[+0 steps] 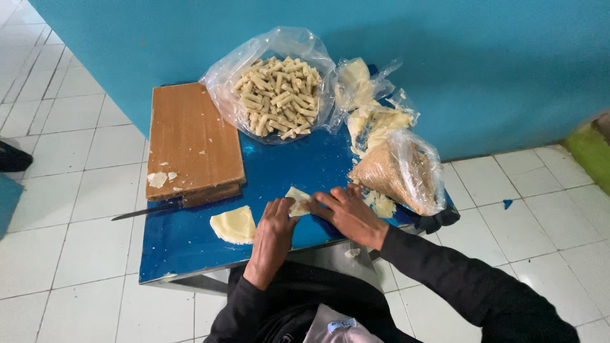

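While a pale wrapper sheet [297, 201] lies at the frame's centre on the blue table [184, 244], the left hand [274, 225] and right hand [346, 213] both pinch it, fingers curled. A folded stack [234, 225] sits just left; the bag of finished rolls [277, 95] rests above.

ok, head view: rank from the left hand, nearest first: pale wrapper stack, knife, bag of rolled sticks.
From the left hand:
1. Pale wrapper stack, just to its left on the blue table.
2. Knife, farther left, along the wooden board's front edge.
3. Bag of rolled sticks, at the back by the wall.
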A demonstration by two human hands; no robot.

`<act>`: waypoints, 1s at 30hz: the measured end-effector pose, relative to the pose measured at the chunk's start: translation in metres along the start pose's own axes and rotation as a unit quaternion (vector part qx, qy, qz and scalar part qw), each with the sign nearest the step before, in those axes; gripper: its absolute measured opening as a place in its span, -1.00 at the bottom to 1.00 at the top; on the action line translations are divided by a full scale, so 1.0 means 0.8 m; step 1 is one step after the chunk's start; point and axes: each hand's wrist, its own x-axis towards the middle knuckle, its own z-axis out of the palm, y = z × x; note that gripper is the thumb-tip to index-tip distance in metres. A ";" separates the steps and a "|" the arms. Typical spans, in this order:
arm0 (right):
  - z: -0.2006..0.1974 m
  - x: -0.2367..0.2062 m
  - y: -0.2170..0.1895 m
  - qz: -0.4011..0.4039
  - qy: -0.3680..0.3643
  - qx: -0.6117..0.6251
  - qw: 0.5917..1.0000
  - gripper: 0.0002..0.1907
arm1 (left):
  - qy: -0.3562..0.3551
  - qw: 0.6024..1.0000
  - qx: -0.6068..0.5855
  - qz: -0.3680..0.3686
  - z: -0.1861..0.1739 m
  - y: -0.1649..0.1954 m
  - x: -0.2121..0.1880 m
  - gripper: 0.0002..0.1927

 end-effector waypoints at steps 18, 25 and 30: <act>-0.012 0.024 -0.007 0.198 0.096 0.231 0.948 -0.97 | 0.003 0.998 0.061 0.026 0.001 0.010 0.002 -0.72; -0.013 0.030 -0.007 0.203 0.139 0.372 0.895 -0.86 | -0.026 0.994 0.096 0.039 0.001 0.011 0.005 -0.52; -0.020 0.032 -0.010 0.218 0.075 0.286 0.930 -0.93 | -0.029 0.991 0.122 0.044 0.005 0.013 0.007 -0.54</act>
